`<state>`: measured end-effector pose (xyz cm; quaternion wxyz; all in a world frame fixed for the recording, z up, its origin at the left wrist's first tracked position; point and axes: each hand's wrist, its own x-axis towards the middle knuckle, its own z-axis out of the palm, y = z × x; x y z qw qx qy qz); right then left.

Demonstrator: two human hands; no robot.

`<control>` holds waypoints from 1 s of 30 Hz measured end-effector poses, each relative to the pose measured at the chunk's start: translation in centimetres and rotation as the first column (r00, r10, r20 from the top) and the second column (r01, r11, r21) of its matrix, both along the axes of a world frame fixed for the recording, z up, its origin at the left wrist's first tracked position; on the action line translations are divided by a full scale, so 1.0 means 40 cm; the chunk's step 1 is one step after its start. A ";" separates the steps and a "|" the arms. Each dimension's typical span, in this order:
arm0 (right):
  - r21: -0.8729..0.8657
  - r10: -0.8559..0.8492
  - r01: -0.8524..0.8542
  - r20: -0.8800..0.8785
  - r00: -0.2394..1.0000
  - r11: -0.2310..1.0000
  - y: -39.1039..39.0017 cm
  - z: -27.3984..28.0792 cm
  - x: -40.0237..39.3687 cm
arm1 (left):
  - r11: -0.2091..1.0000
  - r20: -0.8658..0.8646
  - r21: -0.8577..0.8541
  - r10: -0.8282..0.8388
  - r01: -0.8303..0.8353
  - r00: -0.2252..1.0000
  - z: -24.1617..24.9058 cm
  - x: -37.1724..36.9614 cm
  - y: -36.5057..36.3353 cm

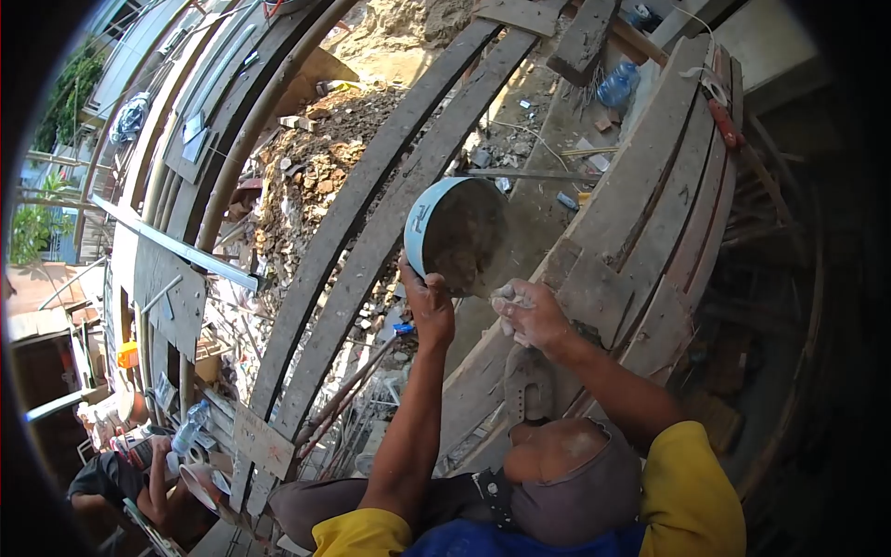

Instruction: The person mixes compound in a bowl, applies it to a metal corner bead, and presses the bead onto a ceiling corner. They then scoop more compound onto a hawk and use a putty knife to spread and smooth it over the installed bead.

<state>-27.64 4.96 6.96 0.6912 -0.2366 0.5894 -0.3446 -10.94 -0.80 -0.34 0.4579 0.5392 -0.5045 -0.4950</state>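
My left hand grips the lower rim of a round blue pan and holds it tilted up, showing its dirty brown face. My right hand is just right of the pan, over a worn wooden plank. It is smeared with grey mortar, and its fingers are bunched around a small grey lump. Both arms reach out from yellow sleeves.
Long curved planks and a metal pipe span a drop over a rubble heap. Another person crouches at lower left among bottles and tools. A plastic bottle lies on the ground beyond. Dark timber framing rises at right.
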 end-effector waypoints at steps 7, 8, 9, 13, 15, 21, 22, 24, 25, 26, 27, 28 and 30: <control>0.150 -0.293 0.254 0.379 0.878 0.956 -0.052 0.065 0.049 | 0.970 -0.205 0.239 0.099 -0.048 0.974 -0.066 -0.024 0.050; 0.121 -0.305 0.279 0.394 0.867 0.952 -0.075 0.076 0.033 | 0.967 -0.302 0.245 0.145 -0.070 0.942 -0.060 -0.026 0.047; -0.035 -0.135 0.140 0.122 0.983 0.990 -0.096 0.083 -0.001 | 0.964 -0.395 0.251 0.188 -0.092 0.899 -0.039 -0.029 0.040; -0.229 0.081 -0.435 -0.806 0.586 0.871 -0.112 0.169 -0.041 | 0.964 -0.590 0.264 0.196 -0.042 0.783 -0.030 -0.005 0.019; -0.129 0.039 -0.628 -0.968 0.246 0.768 -0.109 0.196 -0.015 | 0.954 -0.604 0.300 0.196 -0.007 0.773 -0.021 -0.012 0.018; -0.152 -0.091 -0.638 -0.988 0.128 0.755 -0.085 0.243 0.029 | 0.965 -0.427 0.243 0.201 -0.102 0.881 -0.055 -0.001 0.006; -0.149 -0.089 -0.637 -0.988 0.126 0.756 -0.084 0.243 0.034 | 0.966 -0.383 0.238 0.193 -0.105 0.903 -0.053 0.000 0.004; -0.232 -0.204 -0.671 -0.971 0.122 0.705 -0.085 0.244 0.045 | 0.974 -0.323 0.193 0.180 -0.121 0.929 -0.036 -0.003 0.001; -0.231 -0.208 -0.671 -0.971 0.116 0.704 -0.076 0.212 0.045 | 0.976 -0.304 0.177 0.176 -0.126 0.936 -0.024 -0.004 0.000; -0.176 -0.114 -0.700 -0.984 0.134 0.692 -0.062 0.151 0.042 | 0.983 -0.226 0.135 0.153 -0.124 0.962 -0.011 -0.001 -0.001; -0.121 -0.017 -0.726 -0.989 0.148 0.677 -0.054 0.120 0.038 | 0.988 -0.144 0.096 0.131 -0.118 0.981 0.002 0.000 -0.004; -0.121 -0.025 -0.726 -0.990 0.141 0.677 -0.063 0.142 0.030 | 0.989 -0.152 0.089 0.128 -0.116 0.980 0.026 -0.004 -0.016; -0.092 0.065 -0.758 -0.982 0.175 0.646 -0.075 0.200 0.017 | 0.985 -0.140 0.084 0.165 -0.154 0.976 0.057 -0.001 -0.009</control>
